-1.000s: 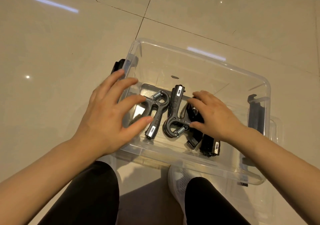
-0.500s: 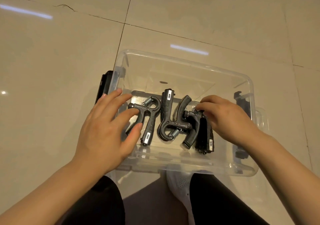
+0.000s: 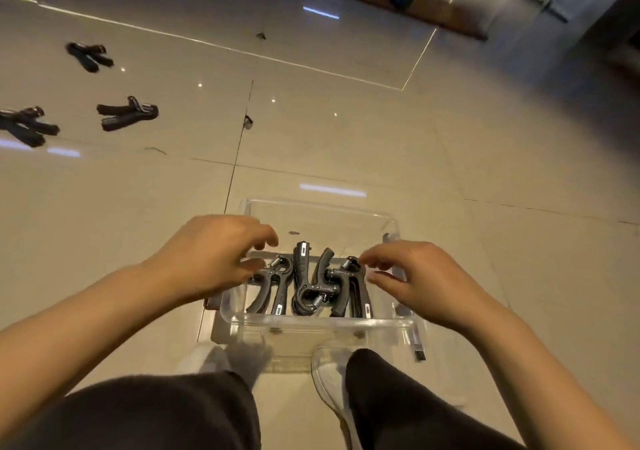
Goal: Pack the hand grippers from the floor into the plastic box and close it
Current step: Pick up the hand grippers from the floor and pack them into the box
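While both hands hover loose-fingered, left hand (image 3: 211, 259) and right hand (image 3: 420, 281) grasping nothing, stacked hand grippers (image 3: 311, 286) may shift; three hand grippers on the floor (image 3: 126, 115) risk being overlooked.

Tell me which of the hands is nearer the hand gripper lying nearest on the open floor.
Left. The left hand hovers over the plastic box's left edge, on the side toward that hand gripper; the right hand is over the box's right side, farther away.
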